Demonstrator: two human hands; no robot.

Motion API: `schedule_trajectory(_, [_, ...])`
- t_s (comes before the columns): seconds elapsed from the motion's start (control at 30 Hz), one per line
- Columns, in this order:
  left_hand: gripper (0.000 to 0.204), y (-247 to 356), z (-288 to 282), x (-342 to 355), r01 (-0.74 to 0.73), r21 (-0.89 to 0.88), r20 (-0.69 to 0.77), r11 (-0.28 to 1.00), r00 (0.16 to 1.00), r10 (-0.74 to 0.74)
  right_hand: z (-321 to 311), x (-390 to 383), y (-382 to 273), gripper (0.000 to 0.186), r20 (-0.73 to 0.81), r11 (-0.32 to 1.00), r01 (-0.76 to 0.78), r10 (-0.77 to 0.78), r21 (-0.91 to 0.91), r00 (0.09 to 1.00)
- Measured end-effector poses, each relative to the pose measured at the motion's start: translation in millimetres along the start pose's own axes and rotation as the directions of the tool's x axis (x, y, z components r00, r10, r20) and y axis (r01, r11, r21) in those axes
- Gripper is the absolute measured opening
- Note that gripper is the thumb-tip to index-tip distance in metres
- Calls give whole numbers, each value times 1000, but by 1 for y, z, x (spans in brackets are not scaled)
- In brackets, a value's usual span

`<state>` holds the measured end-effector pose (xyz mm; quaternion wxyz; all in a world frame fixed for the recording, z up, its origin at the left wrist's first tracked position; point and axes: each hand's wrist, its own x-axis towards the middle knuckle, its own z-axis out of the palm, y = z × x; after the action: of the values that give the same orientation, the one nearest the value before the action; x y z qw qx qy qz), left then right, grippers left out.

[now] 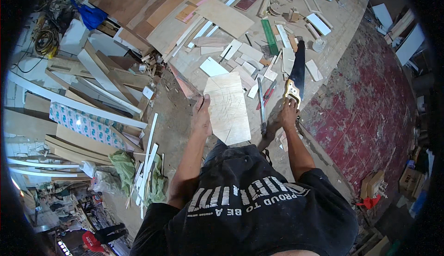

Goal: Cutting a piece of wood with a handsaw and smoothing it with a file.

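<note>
A pale plywood piece point(226, 110) with angled corners stands in front of my body, pencil-like lines across its face. My left hand point(202, 117) is closed on its left edge. To the right, my right hand point(289, 112) has its fingers round the light wooden handle of a handsaw point(298, 68). The dark saw blade points away from me over the worktable's right side. Between the plywood and the saw lie a long grey metal tool point(262, 108) and a red-handled tool point(267, 96).
Wood offcuts point(243, 54) and strips litter the worktable point(342, 15), with a green strip point(270, 37) and a large thin board point(225, 17) farther back. Curved boards point(78, 99) are stacked at left. A stained red floor point(360, 112) lies at right.
</note>
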<state>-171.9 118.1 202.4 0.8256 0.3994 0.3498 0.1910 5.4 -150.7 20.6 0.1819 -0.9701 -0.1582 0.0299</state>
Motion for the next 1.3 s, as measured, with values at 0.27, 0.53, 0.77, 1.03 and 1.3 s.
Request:
schedule_trajectory(0.27, [35, -12, 22, -8, 85, 22, -25, 996, 996, -84, 5, 39, 26, 63, 125, 994, 96, -89, -47, 988])
schedule_trajectory(0.53, [42, -38, 50, -4, 180, 85, 38, 980, 982, -183, -52, 44, 24, 65, -101, 922, 140, -111, 361, 989])
schedule_trajectory(0.77, [45, -110, 74, 37, 382, 130, 250, 915, 880, -403, -159, -10, 24, 46, -229, 722, 3, 216, 692, 949])
schedule_trajectory(1.03, [38, -254, 101, 97, 331, 571, 286, 751, 778, -560, -180, -178, 65, 39, -413, 674, -118, 571, 729, 710])
schedule_trajectory(1.3, [45, -324, 129, 120, -196, 919, 328, 341, 861, -388, -141, -328, 11, 34, -415, 572, -513, 819, 640, 396])
